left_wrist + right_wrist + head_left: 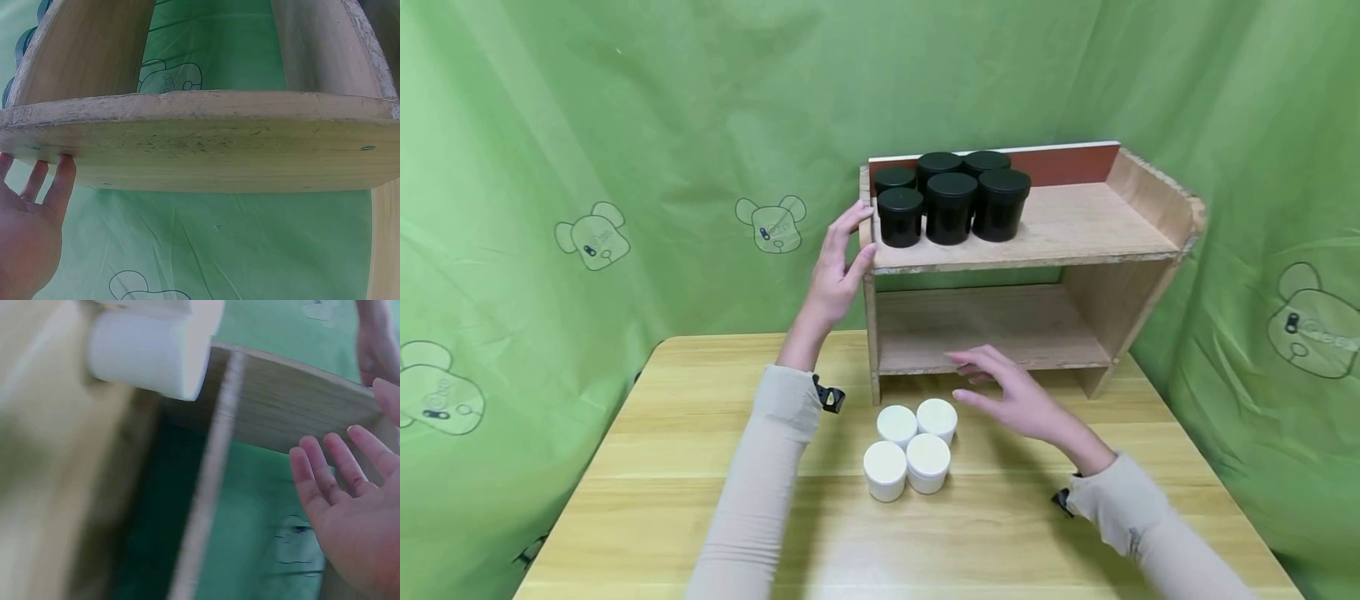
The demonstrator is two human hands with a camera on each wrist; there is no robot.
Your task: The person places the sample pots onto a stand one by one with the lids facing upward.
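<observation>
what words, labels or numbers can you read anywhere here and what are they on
None can be read.
black jars: no labels visible.
white jars: plain lids, no print.
wooden shelf: no marking.
green backdrop: printed bear heads carry small marks that are too small and blurred to read.

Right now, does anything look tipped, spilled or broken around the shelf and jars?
Nothing stands out. The six black jars stand upright on the shelf, and the four white jars stand upright on the table. The shelf's edges look rough and chipped.
</observation>
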